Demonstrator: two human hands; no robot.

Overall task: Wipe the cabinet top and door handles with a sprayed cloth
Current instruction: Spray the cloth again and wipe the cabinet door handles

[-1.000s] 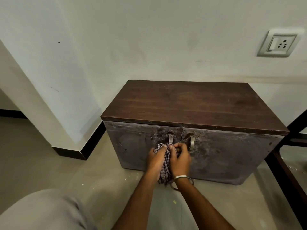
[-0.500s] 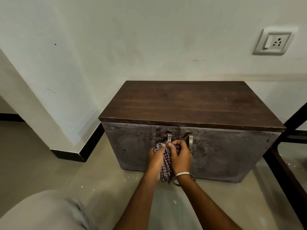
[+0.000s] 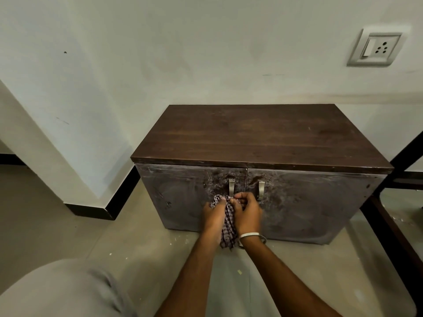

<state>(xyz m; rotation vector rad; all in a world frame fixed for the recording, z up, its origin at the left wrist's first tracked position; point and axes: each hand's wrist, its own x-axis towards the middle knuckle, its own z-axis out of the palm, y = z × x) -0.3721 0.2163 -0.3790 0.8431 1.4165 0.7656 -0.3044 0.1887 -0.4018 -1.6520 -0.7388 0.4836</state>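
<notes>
Little has shifted since a second ago: both my hands have stayed bunched at the bottom of the left door handle [image 3: 231, 187], my view sliding only slightly. My left hand [image 3: 214, 216] and right hand [image 3: 247, 215] are both curled tight around the checked cloth [image 3: 227, 227], pinching its top against the handle's lower end while the tail hangs loose between my wrists. It is a light, limp rag that will crumple wherever I squeeze, so I judge it best held as a wad wrapped round the metal bar. The right door handle [image 3: 261, 189] sits just beside my right knuckles, apart from the cloth. Both handles look stiff, smooth metal, likely slick if the cloth is damp. Above, the cabinet top [image 3: 261, 131] lies bare and dark
</notes>
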